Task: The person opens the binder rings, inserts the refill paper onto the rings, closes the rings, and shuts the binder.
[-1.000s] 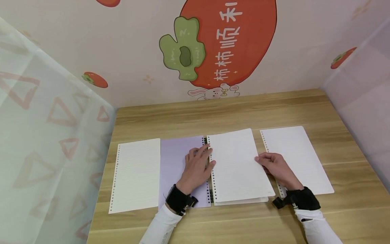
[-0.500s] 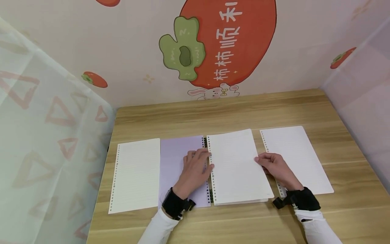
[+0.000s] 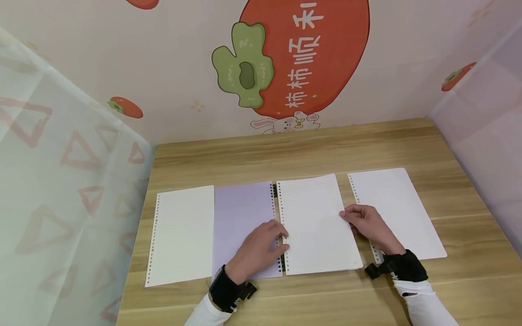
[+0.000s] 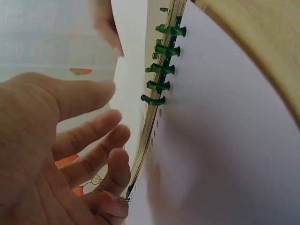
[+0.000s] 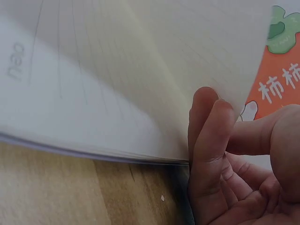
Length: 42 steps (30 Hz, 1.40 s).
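Note:
A loose-leaf notebook lies open, its lilac cover (image 3: pixel 238 206) on the left and a stack of white lined pages (image 3: pixel 311 222) on the right. Green binder rings (image 4: pixel 161 69) run along the spine in the left wrist view. My left hand (image 3: pixel 258 249) hovers or rests lightly over the lower spine, fingers loosely bent and gripping nothing; whether its fingertips touch the pages I cannot tell. My right hand (image 3: pixel 369 226) pinches the outer edge of the top sheet (image 5: pixel 154 70) between thumb and fingers, lifting it slightly off the pages beneath.
A loose punched sheet (image 3: pixel 179 235) lies left of the cover, adjoining it. Another punched sheet (image 3: pixel 401 208) lies at the right, partly under my right hand. All rest on a wooden table (image 3: pixel 285 154) with a printed backdrop (image 3: pixel 175 68) behind.
My left hand has slid down the spine toward the near edge of the notebook. The top sheet's near corner has sunk closer to the stack; my right hand has barely moved.

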Each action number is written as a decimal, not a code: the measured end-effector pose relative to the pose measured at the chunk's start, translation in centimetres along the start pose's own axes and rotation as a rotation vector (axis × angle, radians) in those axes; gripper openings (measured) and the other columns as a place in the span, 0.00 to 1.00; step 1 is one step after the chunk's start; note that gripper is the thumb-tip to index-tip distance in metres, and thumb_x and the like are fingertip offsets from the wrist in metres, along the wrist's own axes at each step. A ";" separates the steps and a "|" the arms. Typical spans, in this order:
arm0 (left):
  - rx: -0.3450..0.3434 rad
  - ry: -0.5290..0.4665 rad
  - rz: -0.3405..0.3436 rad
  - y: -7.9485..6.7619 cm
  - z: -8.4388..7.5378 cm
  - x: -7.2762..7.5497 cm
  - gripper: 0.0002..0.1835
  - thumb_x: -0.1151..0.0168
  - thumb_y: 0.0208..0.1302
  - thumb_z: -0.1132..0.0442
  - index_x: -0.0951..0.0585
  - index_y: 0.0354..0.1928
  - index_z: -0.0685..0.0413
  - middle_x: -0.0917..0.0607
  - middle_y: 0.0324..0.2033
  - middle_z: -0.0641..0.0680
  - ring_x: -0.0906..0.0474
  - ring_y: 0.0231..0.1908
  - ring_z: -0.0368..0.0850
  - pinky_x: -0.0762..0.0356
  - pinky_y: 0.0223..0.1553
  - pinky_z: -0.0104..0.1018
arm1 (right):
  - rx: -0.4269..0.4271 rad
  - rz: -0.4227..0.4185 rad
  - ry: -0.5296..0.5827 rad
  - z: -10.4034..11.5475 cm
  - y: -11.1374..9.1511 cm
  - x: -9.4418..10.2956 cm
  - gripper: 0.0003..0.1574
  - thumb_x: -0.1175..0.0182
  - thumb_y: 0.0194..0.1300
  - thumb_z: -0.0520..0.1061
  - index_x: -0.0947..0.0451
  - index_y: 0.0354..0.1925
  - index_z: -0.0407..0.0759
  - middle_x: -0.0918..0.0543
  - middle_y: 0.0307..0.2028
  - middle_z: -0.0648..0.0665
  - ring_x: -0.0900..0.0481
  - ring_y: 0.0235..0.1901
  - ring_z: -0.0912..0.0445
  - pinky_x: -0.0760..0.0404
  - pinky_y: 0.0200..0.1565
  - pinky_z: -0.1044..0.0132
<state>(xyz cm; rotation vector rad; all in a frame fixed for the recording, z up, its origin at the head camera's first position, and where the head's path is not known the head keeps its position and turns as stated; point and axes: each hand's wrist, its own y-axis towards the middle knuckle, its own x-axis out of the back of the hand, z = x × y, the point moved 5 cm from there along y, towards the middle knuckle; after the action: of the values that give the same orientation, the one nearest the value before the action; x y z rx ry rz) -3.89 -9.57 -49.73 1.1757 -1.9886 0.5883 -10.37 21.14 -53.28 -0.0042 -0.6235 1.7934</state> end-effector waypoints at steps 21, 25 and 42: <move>-0.089 0.080 0.122 -1.4 -1.5 -1.5 0.12 0.26 0.61 0.50 0.13 0.44 0.41 0.18 0.44 0.38 0.24 0.41 0.34 0.24 0.45 0.29 | 0.068 -0.011 -0.045 0.4 -0.2 0.8 0.26 0.38 0.73 0.53 0.19 0.50 0.29 0.17 0.28 0.41 0.19 0.24 0.55 0.18 0.27 0.63; -0.114 0.094 0.124 -1.5 -1.7 -1.5 0.13 0.26 0.60 0.48 0.13 0.44 0.41 0.19 0.43 0.39 0.25 0.39 0.33 0.25 0.44 0.29 | 0.090 -0.008 -0.004 0.5 -0.2 1.6 0.25 0.39 0.74 0.51 0.19 0.48 0.27 0.17 0.30 0.37 0.17 0.25 0.54 0.15 0.29 0.61; -0.178 0.127 0.159 -1.5 -2.3 -1.6 0.16 0.23 0.56 0.46 0.14 0.44 0.41 0.21 0.42 0.41 0.29 0.39 0.37 0.27 0.45 0.31 | 0.119 -0.151 -0.029 0.0 -0.9 6.0 0.29 0.42 0.76 0.54 0.22 0.51 0.25 0.14 0.31 0.39 0.16 0.27 0.56 0.14 0.32 0.62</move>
<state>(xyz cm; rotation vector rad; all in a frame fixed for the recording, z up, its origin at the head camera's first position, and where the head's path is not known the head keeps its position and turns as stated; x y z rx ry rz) -1.22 -7.85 -49.55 0.8584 -1.9921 0.5391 -11.51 26.69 -51.06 0.1458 -0.5231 1.6838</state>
